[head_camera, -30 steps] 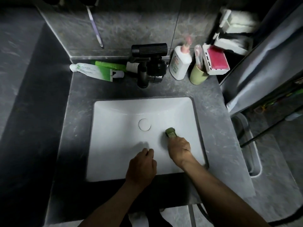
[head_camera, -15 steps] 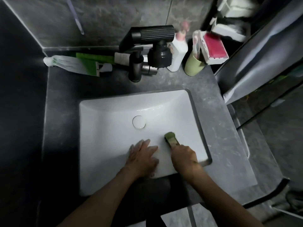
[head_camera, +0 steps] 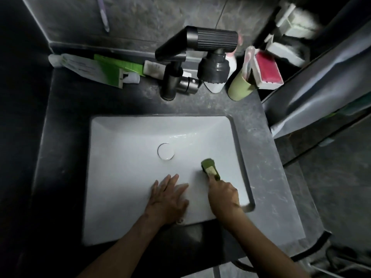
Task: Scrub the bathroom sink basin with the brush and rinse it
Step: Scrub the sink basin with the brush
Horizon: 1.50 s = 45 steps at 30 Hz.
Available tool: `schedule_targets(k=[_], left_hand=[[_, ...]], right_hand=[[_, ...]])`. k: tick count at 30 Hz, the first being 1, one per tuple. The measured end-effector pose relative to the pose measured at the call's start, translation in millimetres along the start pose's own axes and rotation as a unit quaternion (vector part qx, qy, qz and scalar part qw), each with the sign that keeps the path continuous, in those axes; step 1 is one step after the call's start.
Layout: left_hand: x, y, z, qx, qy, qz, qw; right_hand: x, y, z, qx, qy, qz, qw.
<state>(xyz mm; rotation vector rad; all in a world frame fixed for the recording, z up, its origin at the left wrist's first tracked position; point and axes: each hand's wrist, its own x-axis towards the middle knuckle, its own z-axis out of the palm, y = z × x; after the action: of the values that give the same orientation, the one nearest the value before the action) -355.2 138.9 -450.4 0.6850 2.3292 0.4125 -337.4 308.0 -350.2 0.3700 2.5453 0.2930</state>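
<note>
Left hand (head_camera: 168,199) flat with fingers spread on the white sink basin (head_camera: 124,177) floor, right hand (head_camera: 222,194) just beside it gripping a green scrub brush (head_camera: 209,169), bristle head down right of the drain (head_camera: 165,151), black faucet (head_camera: 197,55) beyond on the dark countertop (head_camera: 259,141)

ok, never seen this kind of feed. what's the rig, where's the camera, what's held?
No robot here: a person's two bare hands. The only camera sits on the person's head and looks down. The white basin sits in a dark counter, with a black faucet, tubes and a green cup behind it. The right hand grips a green brush, its head on the basin floor right of the drain. The left hand lies flat on the basin floor, fingers spread, holding nothing.
</note>
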Motion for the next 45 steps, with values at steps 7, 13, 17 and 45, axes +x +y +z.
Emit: schedule_targets(k=[7,13,17,45], left_hand=[[-1.9,5.1,-3.2,-0.016,0.011,-0.007,1.0],[-1.1,7.5,-2.2,-0.027,0.02,-0.008,0.999],[1.7,2.9,0.7,-0.029,0.032,-0.003,0.999],[-61.1,67.7,-10.9,-0.007,0.216,-0.03,0.976]], right_hand=[[25.4,5.4,-21.7,0.014,-0.005,0.018,1.0],[33.0,11.7,-21.8,-0.065,0.025,-0.006,0.998],[68.6,21.2,-45.2,-0.014,0.06,0.029,0.998],[8.1,-2.2,-3.6,0.133,-0.053,-0.077,0.987]])
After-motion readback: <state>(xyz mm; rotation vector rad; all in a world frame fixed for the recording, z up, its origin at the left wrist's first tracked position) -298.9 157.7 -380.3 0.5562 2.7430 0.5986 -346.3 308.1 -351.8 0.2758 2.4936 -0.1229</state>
